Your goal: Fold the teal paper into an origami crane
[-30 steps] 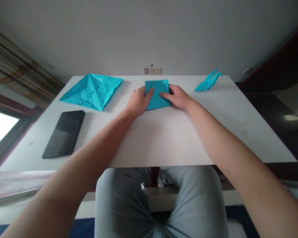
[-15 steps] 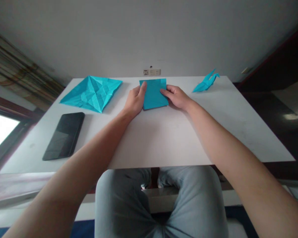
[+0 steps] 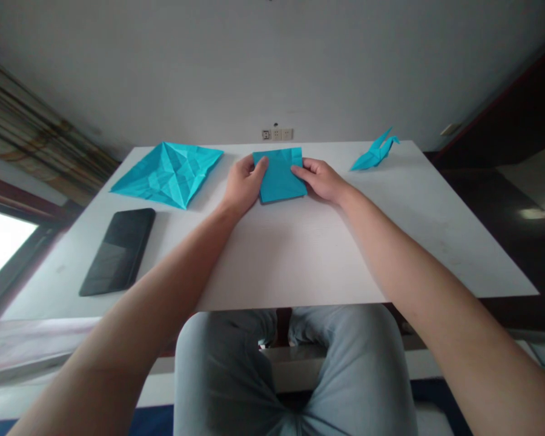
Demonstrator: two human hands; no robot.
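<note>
Folded blue paper point(image 3: 279, 175) flat on white table point(image 3: 345, 254), near far edge, between hands. Creased blue paper diamond point(image 3: 167, 174) on table's far left, black tablet point(image 3: 118, 252) nearer left, blue paper crane point(image 3: 376, 151) far right. Left hand point(image 3: 243, 184) and right hand point(image 3: 320, 180) touching paper's opposite sides, fingers on top; pinch or plain press, cannot tell.

The person's forearms point(image 3: 154, 290) are bare, ending in a bare left hand point(image 3: 243, 184) and bare right hand point(image 3: 320, 180). Pale blue-grey jeans point(image 3: 222, 375) cover the thighs, creasing at the lap.
</note>
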